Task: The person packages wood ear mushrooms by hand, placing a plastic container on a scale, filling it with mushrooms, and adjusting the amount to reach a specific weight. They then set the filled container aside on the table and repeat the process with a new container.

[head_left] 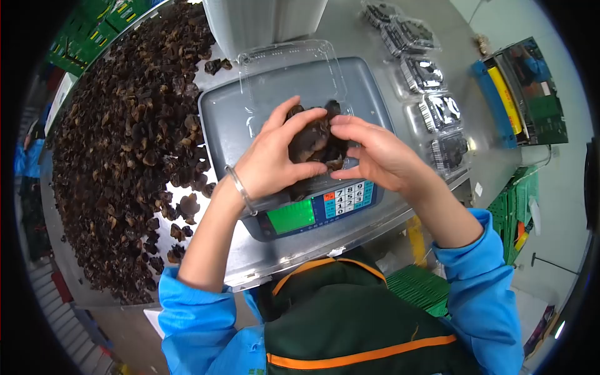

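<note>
Cups a clump of dried wood ear fungus [314,140] between the left hand [275,159] and the right hand [375,153], fingers of both curled round it, palms facing each other. Holds it over the platform of a digital scale [225,122], at the near edge of an open clear clamshell box [294,69] lying there. Wears a metal bangle [239,187] on the left wrist. Has a big heap of loose fungus [125,137] to the left on the steel table [369,37], and a row of filled boxes [431,87] to the right.
</note>
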Demonstrator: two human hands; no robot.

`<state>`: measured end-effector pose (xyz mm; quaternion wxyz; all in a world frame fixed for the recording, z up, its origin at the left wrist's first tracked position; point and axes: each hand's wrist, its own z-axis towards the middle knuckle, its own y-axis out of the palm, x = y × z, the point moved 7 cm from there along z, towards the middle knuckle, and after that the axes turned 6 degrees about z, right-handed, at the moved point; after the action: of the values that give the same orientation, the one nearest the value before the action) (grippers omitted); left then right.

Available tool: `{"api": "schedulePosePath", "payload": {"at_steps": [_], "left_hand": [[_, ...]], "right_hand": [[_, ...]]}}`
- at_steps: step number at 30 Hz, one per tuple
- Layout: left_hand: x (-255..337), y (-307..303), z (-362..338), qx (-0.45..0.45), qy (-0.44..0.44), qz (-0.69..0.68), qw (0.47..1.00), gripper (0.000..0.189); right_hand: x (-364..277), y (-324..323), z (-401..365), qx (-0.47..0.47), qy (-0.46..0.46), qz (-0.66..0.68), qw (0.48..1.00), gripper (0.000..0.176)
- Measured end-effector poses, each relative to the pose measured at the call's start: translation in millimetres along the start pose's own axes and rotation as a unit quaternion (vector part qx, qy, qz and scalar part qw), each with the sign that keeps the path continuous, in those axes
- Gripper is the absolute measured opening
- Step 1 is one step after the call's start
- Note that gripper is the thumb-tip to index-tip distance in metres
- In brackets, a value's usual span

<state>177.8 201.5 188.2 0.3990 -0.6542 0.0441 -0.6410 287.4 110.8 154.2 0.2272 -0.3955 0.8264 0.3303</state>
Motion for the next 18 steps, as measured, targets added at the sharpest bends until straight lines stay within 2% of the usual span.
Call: {"api": "schedulePosePath", "payload": {"at_steps": [2, 3, 4, 5, 6, 7, 9, 10, 11, 13, 14, 15, 17, 18], "left_hand": [[4, -2, -8, -0.021, -0.032, 0.123, 0.992, 0.058], [11, -8, -10, 0.007, -0.024, 0.174, 0.984, 0.045], [8, -12, -14, 0.022, -0.030, 0.197, 0.980, 0.039], [5, -17, -17, 0.037, -0.034, 0.221, 0.974, 0.033], [2, -22, -20, 0.070, -0.050, 0.221, 0.971, 0.028], [1, -22, -23, 0.072, -0.057, 0.223, 0.970, 0.028], [-1, -26, -34, 0.120, -0.096, 0.213, 0.965, 0.027], [1, -24, -38, 0.134, -0.083, 0.225, 0.962, 0.029], [4, -18, -42, 0.139, -0.084, 0.200, 0.966, 0.034], [5, -8, -49, 0.085, -0.113, 0.297, 0.944, 0.038], [-2, -9, -55, 0.106, -0.115, 0.296, 0.942, 0.039], [-3, -15, -61, 0.148, -0.115, 0.304, 0.934, 0.039], [4, -21, -65, 0.192, -0.111, 0.309, 0.925, 0.033], [13, -18, -59, 0.178, -0.079, 0.306, 0.932, 0.030]], "right_hand": [[-8, -1, -11, -0.017, 0.000, -0.102, 0.995, 0.054], [-7, -8, -13, -0.021, 0.008, -0.097, 0.995, 0.054], [-19, -12, -16, -0.020, -0.090, -0.266, 0.960, 0.049], [-29, -8, -20, -0.018, -0.188, -0.423, 0.886, 0.045], [-36, -6, -29, 0.042, -0.280, -0.474, 0.834, 0.036], [-35, -5, -24, 0.034, -0.279, -0.474, 0.834, 0.036], [-37, 24, -38, -0.065, -0.489, -0.545, 0.678, 0.031], [-34, 36, -38, -0.066, -0.519, -0.505, 0.686, 0.024], [-30, 34, -32, -0.070, -0.513, -0.503, 0.691, 0.024], [-20, 29, -19, -0.030, -0.488, -0.625, 0.608, 0.014], [-22, 23, -16, -0.041, -0.467, -0.619, 0.630, 0.009], [-25, 21, -17, -0.048, -0.464, -0.620, 0.631, 0.009], [-27, 15, -18, -0.032, -0.428, -0.613, 0.664, 0.009], [-27, 12, -17, -0.033, -0.418, -0.614, 0.669, 0.014]]}}
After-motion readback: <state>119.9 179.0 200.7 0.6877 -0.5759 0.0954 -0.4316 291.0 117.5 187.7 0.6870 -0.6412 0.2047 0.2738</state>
